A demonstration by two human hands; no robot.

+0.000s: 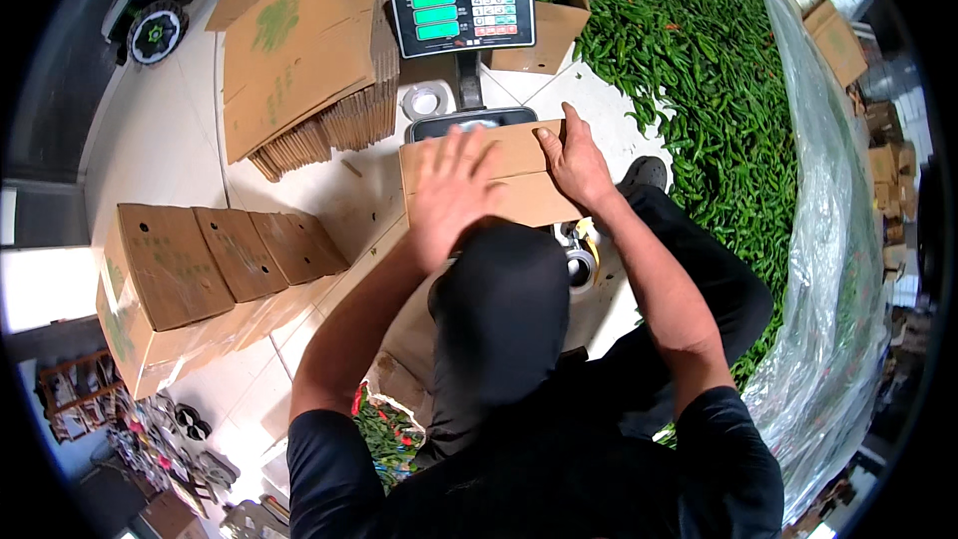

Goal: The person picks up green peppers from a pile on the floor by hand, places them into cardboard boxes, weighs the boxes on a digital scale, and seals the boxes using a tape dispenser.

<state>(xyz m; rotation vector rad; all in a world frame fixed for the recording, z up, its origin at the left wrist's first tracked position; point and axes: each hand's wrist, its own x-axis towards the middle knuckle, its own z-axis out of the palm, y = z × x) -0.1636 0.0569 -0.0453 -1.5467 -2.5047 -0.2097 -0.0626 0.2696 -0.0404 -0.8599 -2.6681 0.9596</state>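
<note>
A cardboard box (516,157) lies in front of me with its top flaps folded together along a middle seam. My left hand (456,187), slightly blurred, is spread flat over the left part of the top; whether it touches is unclear. At the box's right edge, my right hand (580,165) grips the side with the thumb on top. The box covers the near part of a scale platform (516,117). Behind it, the scale's display panel (464,13) stands on a post, its green screens lit. A tape dispenser (581,266) sits by my knee.
Flattened cartons (299,52) are stacked at back left, near a tape roll (425,100). Closed boxes (224,262) stand in a row at left. Green chilli peppers (703,67) cover the floor at right beside plastic sheeting (831,239). An open carton (542,37) holds peppers.
</note>
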